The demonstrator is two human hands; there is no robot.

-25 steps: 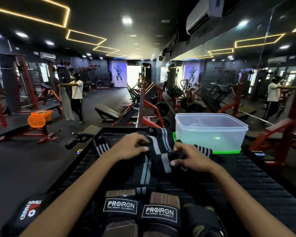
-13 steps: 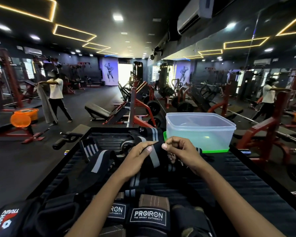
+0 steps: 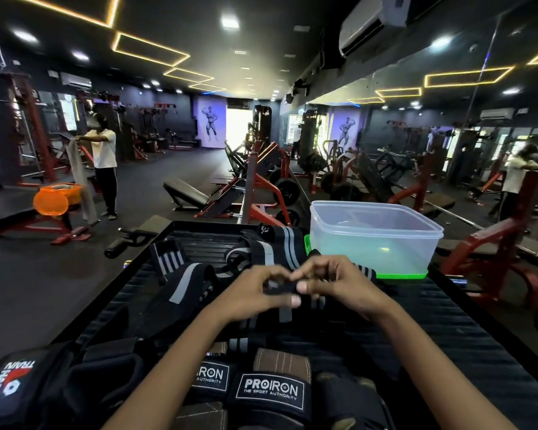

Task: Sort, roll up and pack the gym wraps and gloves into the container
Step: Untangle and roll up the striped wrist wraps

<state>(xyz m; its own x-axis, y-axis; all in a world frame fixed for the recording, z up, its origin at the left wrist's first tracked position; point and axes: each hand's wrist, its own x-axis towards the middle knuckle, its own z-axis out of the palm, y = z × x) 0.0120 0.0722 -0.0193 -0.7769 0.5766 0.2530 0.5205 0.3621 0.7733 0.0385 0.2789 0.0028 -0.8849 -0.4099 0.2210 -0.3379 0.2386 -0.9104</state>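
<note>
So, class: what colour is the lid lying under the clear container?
Bright green lid, under the clear container, seen in the head view.

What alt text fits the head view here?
Both hands, left hand and right hand, pinch the end of a black grey-striped gym wrap over a black ribbed table. A clear, empty plastic container sits behind; black PROIRON gloves lie nearest the camera.

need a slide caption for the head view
Both hands, left hand and right hand, pinch the end of a black striped wrap before an empty clear container; gloves lie nearest the camera.
</note>
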